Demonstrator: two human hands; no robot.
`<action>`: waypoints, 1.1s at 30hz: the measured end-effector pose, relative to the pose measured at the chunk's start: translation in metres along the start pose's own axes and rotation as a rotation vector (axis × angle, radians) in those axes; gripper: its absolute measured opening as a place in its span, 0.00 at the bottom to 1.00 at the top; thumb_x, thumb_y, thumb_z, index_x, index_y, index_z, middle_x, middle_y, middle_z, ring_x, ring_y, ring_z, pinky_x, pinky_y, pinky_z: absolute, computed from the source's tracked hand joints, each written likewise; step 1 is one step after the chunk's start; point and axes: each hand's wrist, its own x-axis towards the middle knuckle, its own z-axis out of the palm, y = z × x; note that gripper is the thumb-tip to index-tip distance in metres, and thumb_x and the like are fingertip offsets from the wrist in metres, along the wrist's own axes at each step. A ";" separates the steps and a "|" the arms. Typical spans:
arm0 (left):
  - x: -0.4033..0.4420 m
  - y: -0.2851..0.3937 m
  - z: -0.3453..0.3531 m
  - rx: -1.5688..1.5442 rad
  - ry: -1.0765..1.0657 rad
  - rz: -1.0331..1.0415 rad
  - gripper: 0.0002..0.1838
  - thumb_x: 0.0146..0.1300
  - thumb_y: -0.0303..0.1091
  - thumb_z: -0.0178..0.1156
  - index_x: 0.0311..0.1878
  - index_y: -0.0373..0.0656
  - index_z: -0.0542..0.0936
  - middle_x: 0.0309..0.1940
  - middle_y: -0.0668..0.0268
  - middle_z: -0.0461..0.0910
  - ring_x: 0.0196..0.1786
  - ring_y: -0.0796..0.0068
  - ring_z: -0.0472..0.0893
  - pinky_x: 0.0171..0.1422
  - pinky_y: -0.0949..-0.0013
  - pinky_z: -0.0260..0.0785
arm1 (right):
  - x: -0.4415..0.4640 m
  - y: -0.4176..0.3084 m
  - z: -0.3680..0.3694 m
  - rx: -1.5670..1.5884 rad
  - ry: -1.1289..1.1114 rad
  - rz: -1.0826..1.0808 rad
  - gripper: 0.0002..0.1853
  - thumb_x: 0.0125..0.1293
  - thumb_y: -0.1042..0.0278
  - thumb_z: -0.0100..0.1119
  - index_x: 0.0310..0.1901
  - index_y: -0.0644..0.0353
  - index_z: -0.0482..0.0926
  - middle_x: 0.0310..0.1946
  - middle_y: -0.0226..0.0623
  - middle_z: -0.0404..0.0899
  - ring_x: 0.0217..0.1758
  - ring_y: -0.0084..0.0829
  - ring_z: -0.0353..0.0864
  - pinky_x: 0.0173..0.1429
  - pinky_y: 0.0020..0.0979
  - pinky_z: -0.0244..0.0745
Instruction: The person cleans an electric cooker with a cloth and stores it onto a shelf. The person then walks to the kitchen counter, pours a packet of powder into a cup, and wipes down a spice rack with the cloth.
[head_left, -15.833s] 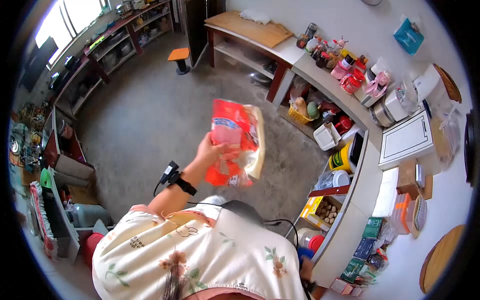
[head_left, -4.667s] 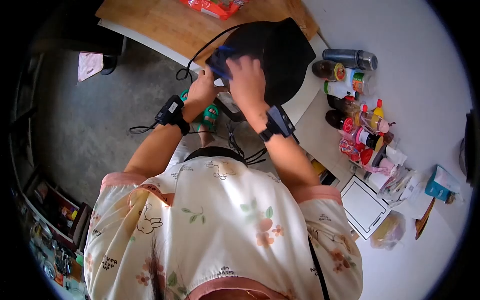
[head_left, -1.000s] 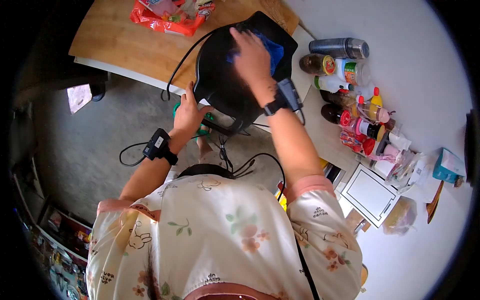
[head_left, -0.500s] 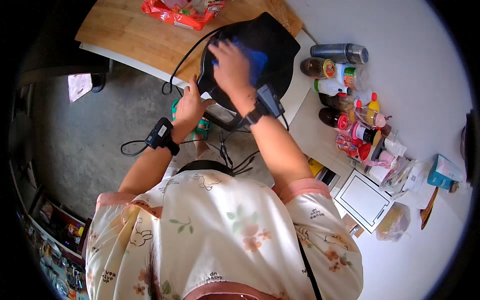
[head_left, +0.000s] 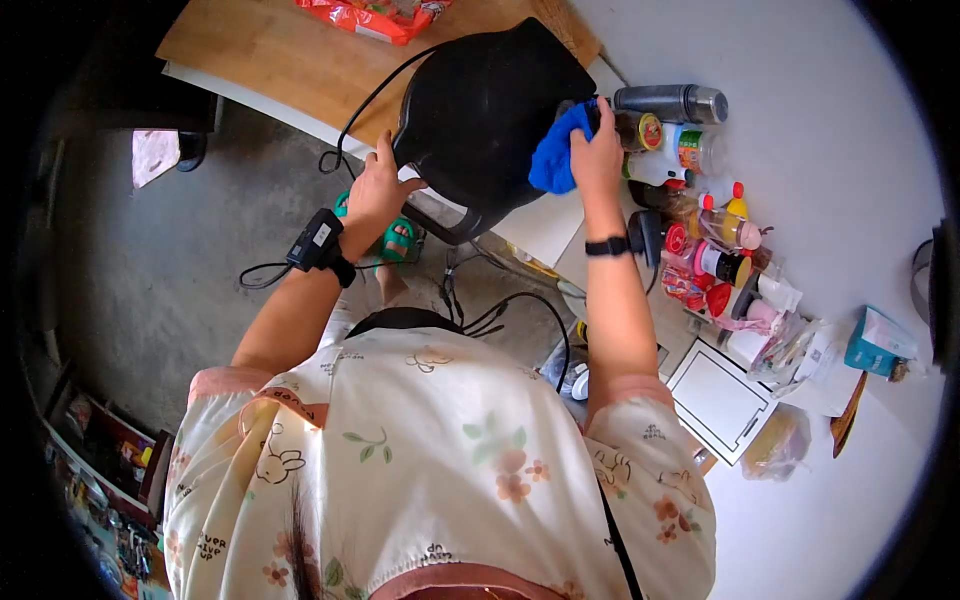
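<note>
Resting at the near rim of a black panel [head_left: 490, 90] with the left grip [head_left: 375, 195], thumb and fingers apart — impossible to tell whether clasped. Clutching a bunched blue cloth [head_left: 553, 155] in the right grip [head_left: 597, 160], at the panel's opposite edge. Apparently midway through wiping, with coverage so far unclear and nothing to show completion. Just right of the right grip, crowded with bottles [head_left: 690, 205]. Beyond both grips — on across the worktop [head_left: 270, 60] to a red bag [head_left: 385, 20].

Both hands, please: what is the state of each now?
Left hand: at the edge of the black panel; grip cannot be told.
Right hand: closed, holding blue cloth.
</note>
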 end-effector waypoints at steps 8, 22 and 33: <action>-0.001 0.003 0.000 0.029 0.025 0.010 0.55 0.54 0.41 0.77 0.77 0.38 0.51 0.56 0.35 0.76 0.55 0.33 0.81 0.55 0.46 0.77 | -0.065 0.004 0.054 -0.186 -0.029 -0.171 0.35 0.61 0.69 0.62 0.71 0.71 0.66 0.67 0.62 0.71 0.70 0.58 0.69 0.77 0.47 0.62; 0.001 0.010 -0.006 -0.001 -0.027 -0.039 0.51 0.56 0.40 0.76 0.76 0.42 0.54 0.58 0.37 0.76 0.60 0.35 0.78 0.60 0.47 0.73 | -0.037 0.013 0.048 -0.242 -0.026 0.059 0.27 0.61 0.71 0.61 0.65 0.61 0.79 0.65 0.49 0.63 0.66 0.53 0.63 0.71 0.48 0.63; 0.004 -0.007 0.004 0.009 -0.011 0.034 0.48 0.58 0.40 0.73 0.76 0.40 0.54 0.56 0.35 0.75 0.56 0.31 0.80 0.56 0.44 0.75 | 0.022 0.059 0.047 -0.444 -0.020 -0.001 0.27 0.63 0.72 0.56 0.67 0.55 0.78 0.58 0.43 0.69 0.63 0.49 0.66 0.65 0.45 0.67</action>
